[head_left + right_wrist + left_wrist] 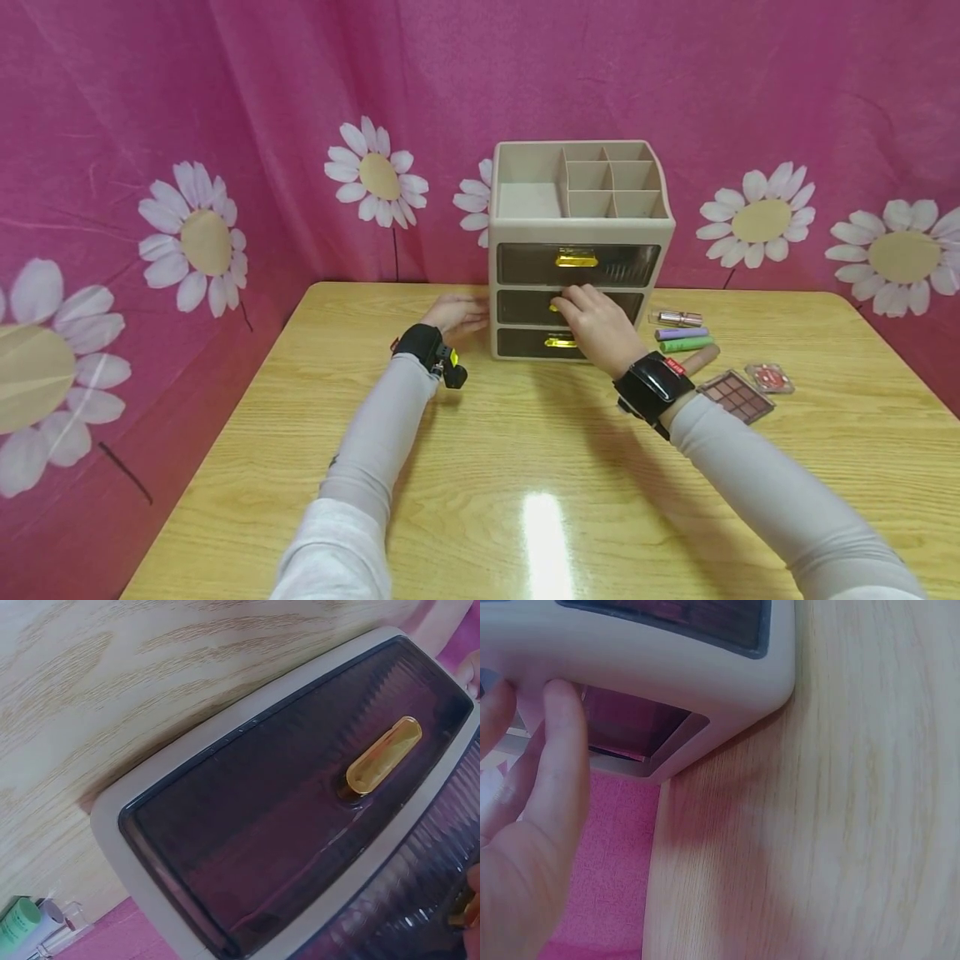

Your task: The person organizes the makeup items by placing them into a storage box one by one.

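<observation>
At the hands [456,315] [598,327], an organizer [517,231] with tinted drawers [521,307], contents indistinct.

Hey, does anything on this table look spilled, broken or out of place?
No, nothing stands out. The drawer organizer stands upright, with the right hand on its middle handle. I see no spill on the table. The palette to the right lies at an angle, but what shows of it looks undamaged.

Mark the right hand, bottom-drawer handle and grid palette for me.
Right hand [597,327]: head view, back of the hand.
Bottom-drawer handle [384,756]: right wrist view, middle of the gold bar.
Grid palette [737,397]: head view, middle of the pans.
</observation>
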Action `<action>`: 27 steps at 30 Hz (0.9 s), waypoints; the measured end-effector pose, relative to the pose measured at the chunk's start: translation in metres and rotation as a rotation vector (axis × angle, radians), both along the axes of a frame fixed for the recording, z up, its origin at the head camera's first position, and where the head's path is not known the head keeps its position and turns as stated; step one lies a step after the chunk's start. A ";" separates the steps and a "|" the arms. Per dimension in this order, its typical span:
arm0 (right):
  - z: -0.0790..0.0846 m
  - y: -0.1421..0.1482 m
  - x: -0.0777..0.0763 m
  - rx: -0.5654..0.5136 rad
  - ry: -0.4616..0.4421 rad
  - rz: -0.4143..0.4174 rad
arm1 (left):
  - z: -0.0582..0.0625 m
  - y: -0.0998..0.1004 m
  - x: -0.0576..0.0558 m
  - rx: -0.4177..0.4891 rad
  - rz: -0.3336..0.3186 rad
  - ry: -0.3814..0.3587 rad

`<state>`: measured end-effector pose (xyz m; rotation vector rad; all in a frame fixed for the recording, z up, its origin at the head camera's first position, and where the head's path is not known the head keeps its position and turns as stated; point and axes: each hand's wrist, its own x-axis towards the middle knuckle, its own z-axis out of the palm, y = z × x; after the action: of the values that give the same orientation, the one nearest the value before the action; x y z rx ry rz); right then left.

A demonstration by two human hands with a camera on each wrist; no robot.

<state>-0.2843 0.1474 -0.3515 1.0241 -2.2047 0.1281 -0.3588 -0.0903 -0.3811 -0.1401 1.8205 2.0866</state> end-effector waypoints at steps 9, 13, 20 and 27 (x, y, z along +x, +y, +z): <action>0.002 0.000 0.022 0.007 0.033 0.033 | 0.003 -0.001 0.004 0.009 -0.015 -0.015; 0.003 0.000 0.037 0.012 0.045 0.042 | 0.003 -0.002 0.003 0.017 -0.012 -0.015; 0.005 0.001 0.060 0.037 0.060 0.047 | 0.002 -0.001 0.001 -0.001 -0.014 -0.003; 0.004 0.001 0.076 0.033 0.064 0.072 | 0.003 -0.002 0.003 -0.035 -0.029 0.006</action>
<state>-0.2078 0.1488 -0.3475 1.1109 -2.1192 0.0903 -0.3560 -0.0926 -0.3781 -0.1162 1.8517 2.0386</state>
